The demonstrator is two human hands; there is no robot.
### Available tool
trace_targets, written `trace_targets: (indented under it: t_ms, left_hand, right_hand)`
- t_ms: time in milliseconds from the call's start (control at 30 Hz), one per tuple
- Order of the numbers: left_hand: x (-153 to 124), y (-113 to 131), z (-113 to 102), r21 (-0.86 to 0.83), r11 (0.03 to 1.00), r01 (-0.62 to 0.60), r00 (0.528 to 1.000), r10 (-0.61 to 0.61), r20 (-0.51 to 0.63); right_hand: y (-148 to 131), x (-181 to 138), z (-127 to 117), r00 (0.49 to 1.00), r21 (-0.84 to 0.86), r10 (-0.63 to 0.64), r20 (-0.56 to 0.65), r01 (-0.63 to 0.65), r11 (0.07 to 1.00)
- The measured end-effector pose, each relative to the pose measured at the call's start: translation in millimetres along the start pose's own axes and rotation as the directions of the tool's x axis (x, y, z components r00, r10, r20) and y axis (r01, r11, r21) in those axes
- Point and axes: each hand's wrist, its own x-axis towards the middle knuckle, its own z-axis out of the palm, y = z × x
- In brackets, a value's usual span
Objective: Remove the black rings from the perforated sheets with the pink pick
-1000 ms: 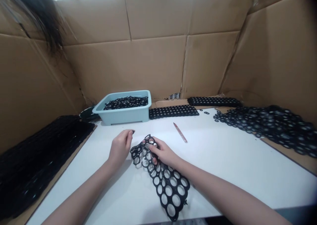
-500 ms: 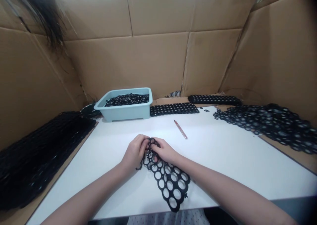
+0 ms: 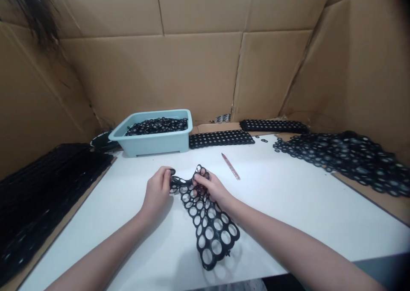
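A black mesh strip of joined rings (image 3: pixel 209 233) hangs over the white table toward its front edge, its upper end bunched between my hands. My left hand (image 3: pixel 156 191) is closed on the strip's upper left corner, with a small black ring showing at the fingertips; whether that ring is joined to the strip I cannot tell. My right hand (image 3: pixel 214 188) pinches the bunched upper end, thumb on top. Some of its fingers are hidden behind the mesh.
A light blue tub (image 3: pixel 153 143) of black rings stands at the back left. Flat black mesh pieces (image 3: pixel 222 138) lie beside it. A pencil-like stick (image 3: pixel 230 166) rests on the table (image 3: pixel 272 197). Loose black rings (image 3: pixel 355 160) are heaped right, dark mesh (image 3: pixel 41 197) left. Cardboard walls surround the table.
My left hand has moved left, away from my right hand, stretching the strip's upper end between them. The lower part of the strip has swung slightly left. The camera view has shifted a little.
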Motion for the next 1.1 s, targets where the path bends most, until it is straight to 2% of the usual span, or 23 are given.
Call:
trace_targets:
  t_ms: [100,167,267,400,500,633,700,767,933,1100]
  left_hand:
    - [-9,9,2,0.067,0.997,-0.037,0.999,0.035,0.028]
    - [-10,8,-1,0.125,0.990,-0.067,0.998,0.069,-0.014]
    - [-11,5,-6,0.215,0.962,-0.170,0.978,0.192,-0.084]
    - [-16,8,-4,0.210,0.947,-0.243,0.968,0.250,-0.009]
    - [-18,11,-3,0.173,0.965,-0.196,0.979,0.202,-0.015]
    - [-13,11,-9,0.136,0.986,-0.093,0.976,0.117,-0.182]
    - [-11,10,-11,0.129,0.989,-0.067,0.972,0.094,-0.217]
    - [-9,9,-11,0.133,0.989,-0.063,0.980,0.087,-0.176]
    - [-10,6,-4,0.149,0.980,-0.135,0.987,0.119,0.108]
    - [-11,4,0,0.114,0.985,-0.126,0.979,0.105,0.175]
  right_hand:
    - [0,-2,0,0.998,-0.051,-0.059,0.028,0.061,0.997]
    - [1,-2,0,0.998,-0.061,-0.058,0.035,0.060,0.996]
    - [2,-3,1,0.998,-0.052,-0.054,0.032,0.055,0.997]
    - [2,-3,2,0.999,-0.003,-0.035,0.011,0.035,0.999]
    - [0,-3,5,0.999,-0.002,-0.031,-0.015,0.031,1.000]
    - [-2,-7,9,0.998,0.054,-0.062,-0.003,0.062,0.997]
    - [-2,-9,9,0.995,0.081,-0.097,0.026,0.095,0.992]
    - [-2,-9,9,0.994,0.098,-0.105,0.032,0.101,0.990]
    - [-2,-7,9,0.997,0.082,-0.082,-0.018,0.083,0.993]
    - [-4,-9,11,0.995,0.057,-0.066,-0.078,0.071,0.996]
